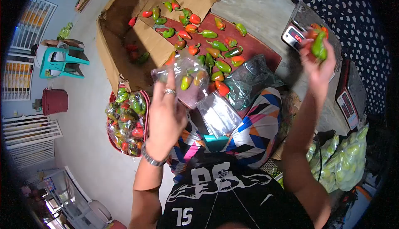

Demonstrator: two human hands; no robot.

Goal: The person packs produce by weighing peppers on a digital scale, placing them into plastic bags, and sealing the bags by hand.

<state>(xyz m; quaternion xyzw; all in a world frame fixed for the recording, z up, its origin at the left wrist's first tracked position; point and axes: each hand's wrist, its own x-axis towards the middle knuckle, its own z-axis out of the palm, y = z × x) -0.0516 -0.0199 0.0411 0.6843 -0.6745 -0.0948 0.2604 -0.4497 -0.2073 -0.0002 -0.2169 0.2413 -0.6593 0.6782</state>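
My left hand [166, 112], with a ring and a wristwatch, holds a clear plastic bag [193, 85] with a few peppers showing through it. Raised at the right, my right hand [319, 64] is closed round green and red peppers [319, 47], beside a digital scale [294, 37] with a lit red display. Many loose green, red and orange peppers [217, 45] lie on a dark red board [262, 48] in front of me. A stack of clear empty bags [218, 114] rests near my lap.
An open cardboard box [114, 42] with peppers stands at the left. Below it is a red basket [147, 104] of bagged peppers. A second scale [348, 106] and bags of green produce [347, 164] are at the right. A teal chair [62, 66] stands farther left.
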